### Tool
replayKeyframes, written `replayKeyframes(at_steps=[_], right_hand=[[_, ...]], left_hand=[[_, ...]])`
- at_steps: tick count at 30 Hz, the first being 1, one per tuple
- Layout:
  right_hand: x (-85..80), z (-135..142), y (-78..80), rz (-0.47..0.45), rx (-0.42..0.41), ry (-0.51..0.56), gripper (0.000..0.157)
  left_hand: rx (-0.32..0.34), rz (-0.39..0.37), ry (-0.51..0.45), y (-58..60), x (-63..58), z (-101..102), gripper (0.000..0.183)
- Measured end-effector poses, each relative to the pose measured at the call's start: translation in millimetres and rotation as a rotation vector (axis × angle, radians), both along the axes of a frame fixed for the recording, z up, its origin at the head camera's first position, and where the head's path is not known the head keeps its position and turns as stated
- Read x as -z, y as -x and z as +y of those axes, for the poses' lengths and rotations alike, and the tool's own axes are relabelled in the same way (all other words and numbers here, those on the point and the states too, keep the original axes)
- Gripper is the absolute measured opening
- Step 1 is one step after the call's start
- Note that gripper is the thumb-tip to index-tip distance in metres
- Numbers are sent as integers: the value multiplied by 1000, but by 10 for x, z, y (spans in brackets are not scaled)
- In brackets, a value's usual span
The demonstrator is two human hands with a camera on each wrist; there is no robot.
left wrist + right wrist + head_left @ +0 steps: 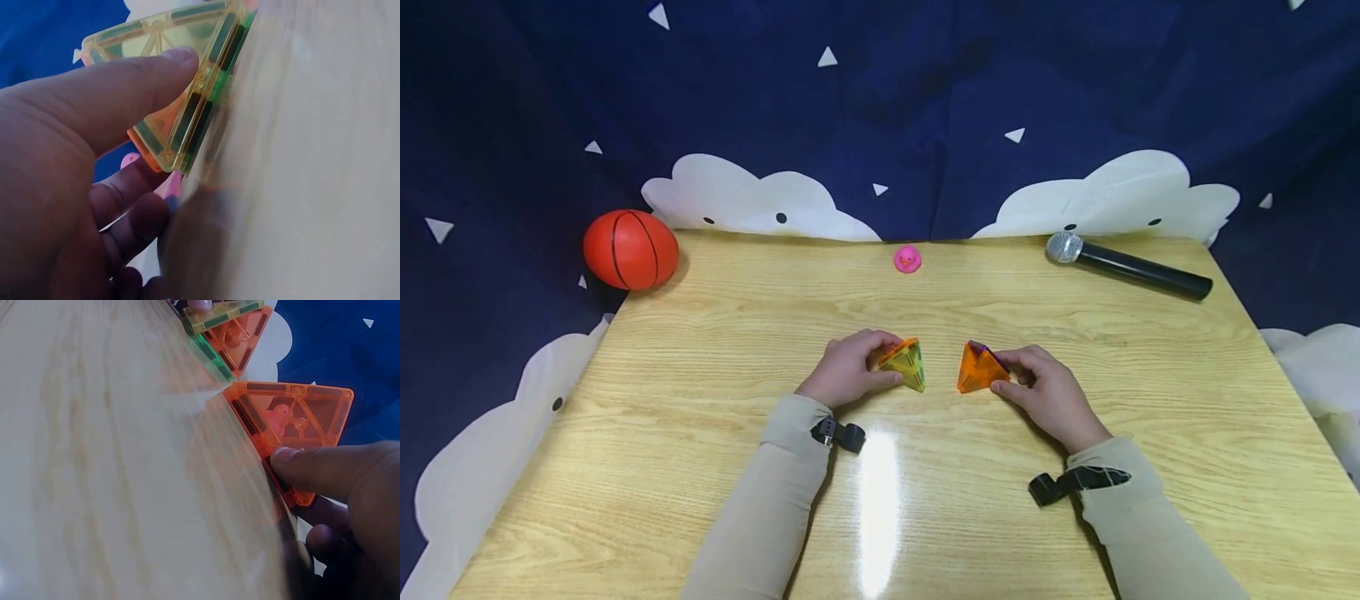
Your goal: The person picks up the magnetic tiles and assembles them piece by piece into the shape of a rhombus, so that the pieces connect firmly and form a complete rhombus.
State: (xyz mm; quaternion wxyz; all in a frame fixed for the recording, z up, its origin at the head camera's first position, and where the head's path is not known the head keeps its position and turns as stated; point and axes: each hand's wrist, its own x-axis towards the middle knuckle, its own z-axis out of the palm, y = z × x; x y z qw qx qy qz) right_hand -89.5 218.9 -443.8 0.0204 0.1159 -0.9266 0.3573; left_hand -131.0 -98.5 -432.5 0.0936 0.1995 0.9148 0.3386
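Between the thumb and fingers of my left hand [853, 367] is a small pyramid of translucent magnetic tiles [906, 364], with yellow, orange and green faces. The left wrist view shows my thumb lying flat on its yellow triangular tile [194, 39]. My right hand [1051, 392] pinches a second magnetic-tile pyramid [977, 369], orange with a purple edge. In the right wrist view the thumb presses its orange face [300, 412] near the lower edge. Both pyramids rest on or just above the tabletop, a short gap apart. The fingers behind each pyramid are partly hidden.
A red ball [631, 250] with black lines sits at the table's back left corner. At the back middle is a pink rubber duck [907, 259]. A black microphone [1138, 268] lies at the back right of the wooden table [760, 317]. Behind hangs a dark blue cloth [910, 108].
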Motion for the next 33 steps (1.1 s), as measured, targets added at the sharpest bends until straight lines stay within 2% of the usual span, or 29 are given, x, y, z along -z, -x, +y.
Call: replayKeyframes(at_steps=[17, 33], right_hand=[[11, -22, -9, 31, 7, 29, 34], [23, -13, -16, 28, -16, 47, 33]], left_hand=[[18, 62, 25, -48, 13, 196, 53], [54, 104, 78, -71, 41, 271, 53]])
